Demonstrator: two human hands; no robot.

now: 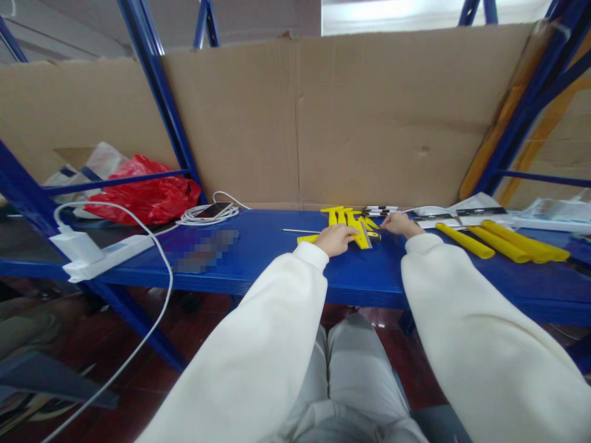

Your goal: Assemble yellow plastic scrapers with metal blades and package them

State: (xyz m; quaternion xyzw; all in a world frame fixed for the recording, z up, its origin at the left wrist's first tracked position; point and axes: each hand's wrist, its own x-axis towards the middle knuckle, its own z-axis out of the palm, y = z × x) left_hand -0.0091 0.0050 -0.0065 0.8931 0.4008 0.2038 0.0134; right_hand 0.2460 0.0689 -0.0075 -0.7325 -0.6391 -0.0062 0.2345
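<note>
My left hand (337, 239) is closed on a yellow scraper (362, 237) with a pale blade edge, held low over the blue table (258, 246). Just right of it, my right hand (396, 224) has its fingers drawn together; whatever they may hold is too small to make out. Several yellow scraper pieces (340, 214) lie behind my left hand. A thin metal rod (300, 231) rests left of them. Between my hands is a dark-tipped tool (374, 236), partly hidden.
Yellow tubes (503, 241) lie at the right, with white packages (480, 212) behind. Coiled white cable (210, 213), a phone and a red bag (145, 189) are at the left. A power strip (108, 257) trails a cable. Cardboard (369, 117) stands behind the table.
</note>
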